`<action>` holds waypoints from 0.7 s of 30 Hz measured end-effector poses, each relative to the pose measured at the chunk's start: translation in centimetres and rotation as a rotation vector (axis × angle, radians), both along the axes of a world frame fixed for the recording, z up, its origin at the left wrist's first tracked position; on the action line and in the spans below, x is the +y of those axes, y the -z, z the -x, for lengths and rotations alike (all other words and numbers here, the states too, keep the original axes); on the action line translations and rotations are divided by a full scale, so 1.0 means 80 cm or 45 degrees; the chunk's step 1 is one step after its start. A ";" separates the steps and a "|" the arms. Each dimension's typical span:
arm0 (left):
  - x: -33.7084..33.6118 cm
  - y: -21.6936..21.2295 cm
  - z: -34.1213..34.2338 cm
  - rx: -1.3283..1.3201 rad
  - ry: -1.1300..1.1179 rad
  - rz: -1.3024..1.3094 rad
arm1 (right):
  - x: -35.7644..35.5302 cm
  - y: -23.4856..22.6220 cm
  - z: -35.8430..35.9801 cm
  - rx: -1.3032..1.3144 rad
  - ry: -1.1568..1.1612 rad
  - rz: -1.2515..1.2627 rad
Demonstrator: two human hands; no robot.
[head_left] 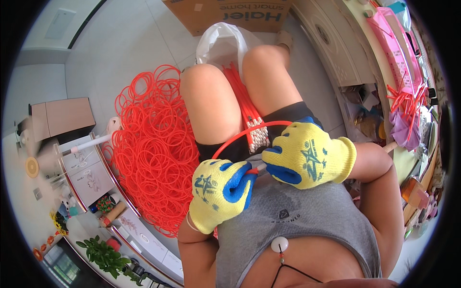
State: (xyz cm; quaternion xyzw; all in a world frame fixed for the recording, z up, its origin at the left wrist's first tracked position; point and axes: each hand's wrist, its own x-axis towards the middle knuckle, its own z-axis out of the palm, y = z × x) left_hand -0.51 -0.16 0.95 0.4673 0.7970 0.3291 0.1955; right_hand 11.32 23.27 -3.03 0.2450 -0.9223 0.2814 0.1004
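Smooth red tube (254, 127) arcs between knit-gloved hands (221, 192) (309, 153)

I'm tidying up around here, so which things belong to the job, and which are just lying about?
Likely the job:
- red tube in gloved left hand and right hand
- red tube bundle
- red coil heap

Apparently lying about:
- cardboard box
- green plant
- pink basket

The tube (276, 123) and the pile of rings (153, 139) are bright orange-red. Red rods (238, 91) end in white tips (258, 137). Yellow gloves (331, 156) have blue palms (283, 176) and blue star prints (311, 159). The shirt (317, 211) is grey, the shorts (285, 114) black, the box (206, 19) brown; the blurry cloth (406, 130) looks purple.
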 end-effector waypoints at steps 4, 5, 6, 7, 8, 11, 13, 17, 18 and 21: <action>0.002 -0.015 0.002 0.020 0.009 0.063 | 0.007 0.024 -0.004 0.074 -0.134 0.150; 0.002 -0.016 0.002 0.031 0.006 0.055 | 0.007 0.015 -0.002 0.015 -0.110 0.134; 0.001 -0.016 0.001 0.042 0.002 0.047 | 0.007 0.003 0.002 -0.044 -0.088 0.116; 0.000 -0.015 0.000 0.055 0.003 0.040 | 0.002 -0.035 0.016 -0.094 -0.017 0.041; 0.000 -0.017 0.000 0.066 0.002 0.045 | -0.001 -0.056 0.023 -0.149 0.056 -0.033; -0.001 -0.020 -0.002 0.089 -0.001 0.036 | 0.005 -0.036 0.015 -0.047 -0.036 0.022; -0.003 -0.015 -0.004 0.096 0.000 0.001 | 0.010 -0.020 0.012 0.023 -0.100 0.057; -0.001 -0.018 -0.008 0.113 -0.014 0.009 | 0.001 -0.049 0.012 -0.166 -0.001 -0.048; -0.002 -0.017 -0.008 0.115 -0.009 0.009 | 0.001 -0.047 0.011 -0.129 0.001 -0.043; -0.002 -0.015 -0.010 0.100 -0.008 0.005 | 0.000 -0.043 0.007 -0.074 0.023 -0.028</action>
